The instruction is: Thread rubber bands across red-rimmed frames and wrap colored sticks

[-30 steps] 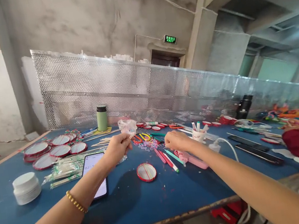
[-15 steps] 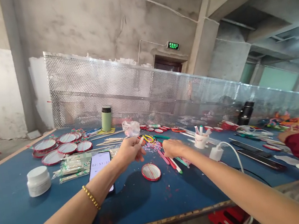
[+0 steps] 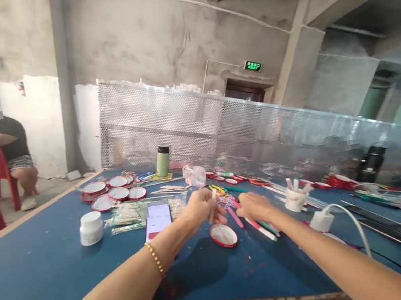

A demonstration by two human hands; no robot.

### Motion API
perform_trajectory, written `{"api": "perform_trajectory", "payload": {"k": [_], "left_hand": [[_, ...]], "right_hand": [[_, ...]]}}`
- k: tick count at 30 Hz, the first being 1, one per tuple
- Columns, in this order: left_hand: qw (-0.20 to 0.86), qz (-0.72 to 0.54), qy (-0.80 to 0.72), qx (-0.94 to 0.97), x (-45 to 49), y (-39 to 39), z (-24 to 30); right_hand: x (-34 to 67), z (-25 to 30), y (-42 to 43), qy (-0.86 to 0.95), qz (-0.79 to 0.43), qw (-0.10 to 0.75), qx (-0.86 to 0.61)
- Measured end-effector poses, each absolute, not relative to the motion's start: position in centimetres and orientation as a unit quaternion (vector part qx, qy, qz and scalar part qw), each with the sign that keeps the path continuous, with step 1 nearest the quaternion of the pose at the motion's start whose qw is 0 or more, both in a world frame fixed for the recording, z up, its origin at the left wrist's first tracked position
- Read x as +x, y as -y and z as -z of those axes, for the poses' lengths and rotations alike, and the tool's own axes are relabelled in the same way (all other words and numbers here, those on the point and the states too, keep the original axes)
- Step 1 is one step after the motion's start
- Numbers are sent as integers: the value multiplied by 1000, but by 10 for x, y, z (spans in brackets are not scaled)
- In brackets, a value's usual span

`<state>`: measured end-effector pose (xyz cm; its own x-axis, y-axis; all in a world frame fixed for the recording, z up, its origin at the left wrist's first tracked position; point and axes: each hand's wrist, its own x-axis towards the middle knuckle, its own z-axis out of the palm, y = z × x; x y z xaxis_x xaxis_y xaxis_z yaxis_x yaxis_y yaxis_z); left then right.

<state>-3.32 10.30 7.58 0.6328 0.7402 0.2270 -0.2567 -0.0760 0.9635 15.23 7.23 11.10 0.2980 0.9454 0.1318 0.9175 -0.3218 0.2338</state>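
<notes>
The left hand (image 3: 202, 208) is clamped on a pale flat stick (image 3: 214, 202), upheld above the far edge of a red-rimmed disc (image 3: 224, 236) on the blue table (image 3: 215, 280). The right hand (image 3: 255, 206), fingers curled, is at the markers (image 3: 263, 230) to the right; whether it grips one cannot be determined.

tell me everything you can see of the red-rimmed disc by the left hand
The disc is round, with a red rim and a pale face crossed by thin lines; its material is unclear. It lies pale side up on the blue table, close by the left hand. No hand grips it; whether one grazes it is hard to tell.
</notes>
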Motion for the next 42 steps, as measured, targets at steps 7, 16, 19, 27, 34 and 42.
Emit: {"api": "perform_trajectory", "payload": {"k": [7, 16, 19, 27, 34, 42], "left_hand": [[683, -357, -140, 622, -26, -89, -79], [716, -393, -116, 565, -28, -21, -55], [711, -427, -143, 540, -18, -4, -30], [682, -488, -179, 515, 2, -2, -27], [716, -495, -125, 475, -16, 5, -22], [788, -374, -113, 476, -3, 29, -14]], "right_hand": [[168, -120, -27, -605, -30, -311, 733], [149, -60, 70, -475, 291, -678, 480], [147, -50, 76, -449, 347, -701, 432], [127, -38, 86, -457, 398, -730, 317], [83, -57, 90, -494, 340, -754, 268], [67, -39, 93, -450, 405, -754, 254]]}}
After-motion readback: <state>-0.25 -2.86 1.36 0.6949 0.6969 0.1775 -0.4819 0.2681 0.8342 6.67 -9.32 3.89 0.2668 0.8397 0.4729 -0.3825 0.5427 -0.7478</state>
